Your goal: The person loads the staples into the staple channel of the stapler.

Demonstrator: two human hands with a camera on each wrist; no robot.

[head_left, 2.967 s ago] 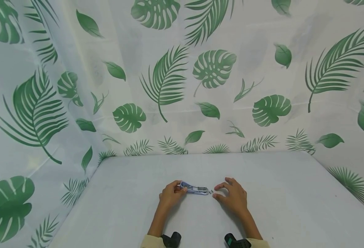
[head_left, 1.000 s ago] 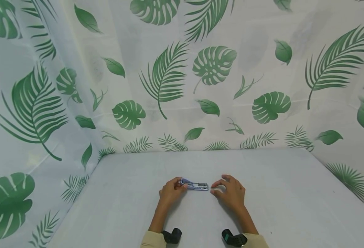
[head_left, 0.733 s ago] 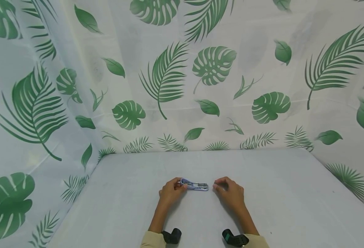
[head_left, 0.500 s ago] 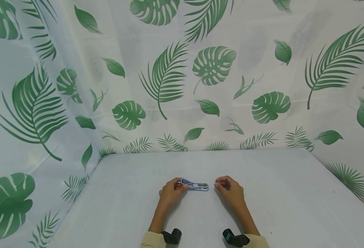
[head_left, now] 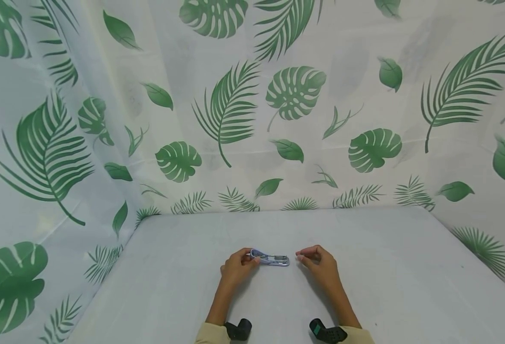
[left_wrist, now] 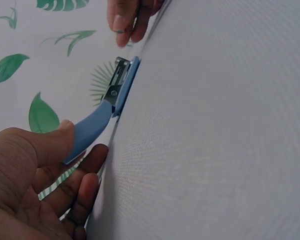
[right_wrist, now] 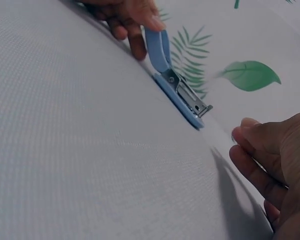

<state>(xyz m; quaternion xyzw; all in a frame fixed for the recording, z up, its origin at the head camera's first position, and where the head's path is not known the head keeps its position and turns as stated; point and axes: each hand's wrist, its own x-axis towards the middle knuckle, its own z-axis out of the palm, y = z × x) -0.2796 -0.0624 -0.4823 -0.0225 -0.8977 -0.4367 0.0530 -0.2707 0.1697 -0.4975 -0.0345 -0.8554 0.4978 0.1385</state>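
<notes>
A light-blue stapler point(head_left: 274, 259) rests on the white table with its top swung back, showing the metal staple channel point(right_wrist: 192, 96). My left hand point(head_left: 236, 266) grips its handle end between thumb and fingers; the other end points right. Just beyond that end is my right hand point(head_left: 322, 266), apart from the stapler, its thumb and index finger pinched together. Between those fingertips a tiny dark sliver of staples point(right_wrist: 233, 139) barely shows in the right wrist view; most of it is hidden.
The white-covered table point(head_left: 184, 286) spreads around both hands. White curtains with green leaf prints point(head_left: 295, 93) stand behind it and at the sides. Each wrist wears a black camera point(head_left: 327, 331).
Two small staple pieces lay by the stapler's right end 3 seconds ago. My right hand has since picked up staples there, drawn back right, then come slightly left. My left hand kept its hold.
</notes>
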